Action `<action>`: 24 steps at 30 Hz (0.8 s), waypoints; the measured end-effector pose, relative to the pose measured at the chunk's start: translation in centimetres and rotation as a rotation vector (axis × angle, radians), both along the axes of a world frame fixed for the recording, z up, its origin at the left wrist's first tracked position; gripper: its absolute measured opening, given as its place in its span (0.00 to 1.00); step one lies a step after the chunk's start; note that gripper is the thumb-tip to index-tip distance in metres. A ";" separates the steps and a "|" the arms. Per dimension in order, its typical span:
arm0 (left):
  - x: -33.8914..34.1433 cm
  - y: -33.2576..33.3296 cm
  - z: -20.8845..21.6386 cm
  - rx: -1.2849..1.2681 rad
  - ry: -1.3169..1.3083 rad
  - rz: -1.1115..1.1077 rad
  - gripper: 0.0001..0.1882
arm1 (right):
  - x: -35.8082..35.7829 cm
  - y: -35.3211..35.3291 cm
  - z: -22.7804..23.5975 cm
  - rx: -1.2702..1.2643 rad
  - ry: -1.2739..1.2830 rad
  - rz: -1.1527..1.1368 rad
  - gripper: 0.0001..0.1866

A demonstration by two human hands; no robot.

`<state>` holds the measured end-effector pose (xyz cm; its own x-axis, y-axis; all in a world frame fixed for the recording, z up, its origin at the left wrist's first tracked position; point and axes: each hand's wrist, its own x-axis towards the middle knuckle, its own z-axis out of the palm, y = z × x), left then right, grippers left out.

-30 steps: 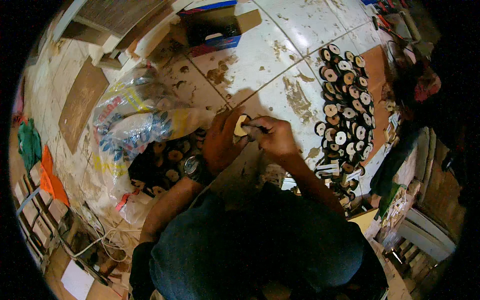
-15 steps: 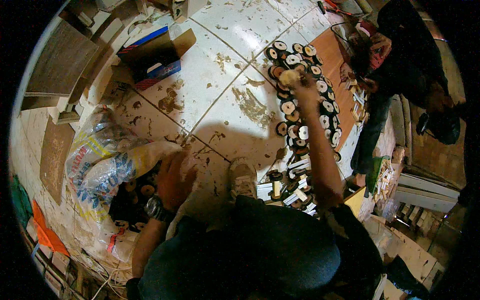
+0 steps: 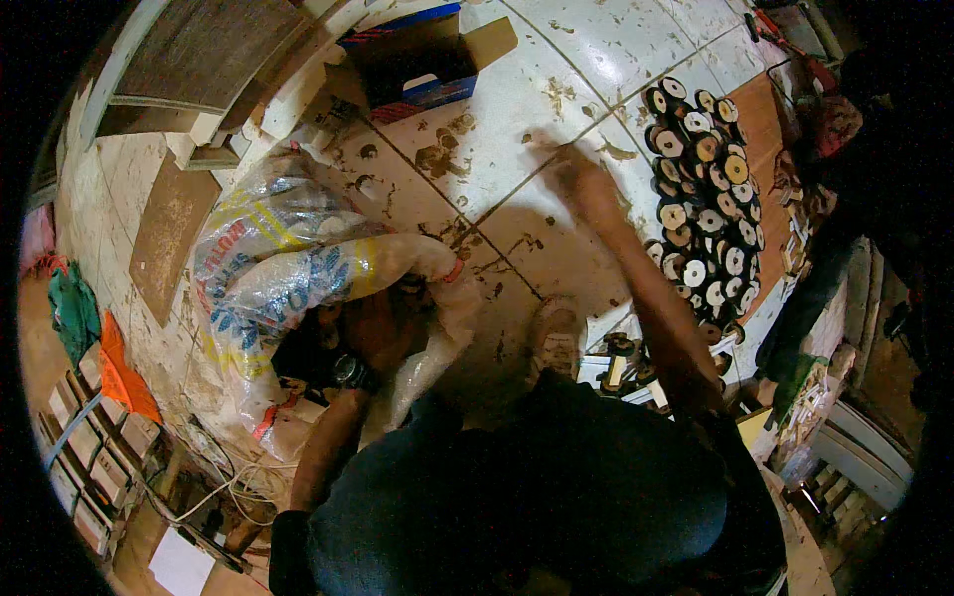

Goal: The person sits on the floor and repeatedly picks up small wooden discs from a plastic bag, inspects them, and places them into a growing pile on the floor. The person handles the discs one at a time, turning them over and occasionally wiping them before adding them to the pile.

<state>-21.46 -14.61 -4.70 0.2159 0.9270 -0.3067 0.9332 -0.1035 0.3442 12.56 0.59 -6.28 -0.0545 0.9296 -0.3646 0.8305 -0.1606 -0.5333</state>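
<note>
My left hand (image 3: 383,323) reaches down into the mouth of a printed plastic sack (image 3: 288,288). Its fingers are lost in the shadow, where dark round pieces lie. Over the tiled floor hovers my right hand (image 3: 568,174), smeared by motion, with no wheel visible in it. To its right, small wheels (image 3: 710,221) with pale round faces and black rims are set out in close rows. A tan-faced wheel (image 3: 735,167) lies among them.
An open blue cardboard box (image 3: 427,89) stands at the far side. By my shoe (image 3: 556,338), pale strips and wheels (image 3: 626,368) lie in a heap. Wooden furniture (image 3: 199,60) borders the left. A person in dark clothes (image 3: 845,189) is at the right, beside a brown board (image 3: 765,129).
My right hand has swung left, away from the wheels, and the tan wheel it held now lies among them. My left hand has gone into the sack. The view has shifted left.
</note>
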 end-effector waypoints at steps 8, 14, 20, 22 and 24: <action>1.6 0.2 -1.6 0.019 0.030 0.006 0.21 | -14.0 -3.0 -6.7 0.324 0.146 0.843 0.14; 2.2 0.4 -1.9 0.021 0.002 0.024 0.22 | -12.6 -3.6 -5.0 0.520 0.212 0.810 0.13; 0.7 -0.3 0.2 -0.020 -0.301 0.118 0.23 | -8.4 -5.3 -2.6 0.421 0.455 0.179 0.12; -0.4 -0.9 1.2 -0.072 -0.507 0.205 0.23 | -7.1 -6.4 -1.0 0.062 0.683 -0.109 0.11; -1.2 -1.6 2.0 -0.163 -0.735 0.338 0.24 | -6.7 -7.6 0.9 -0.125 0.822 -0.256 0.11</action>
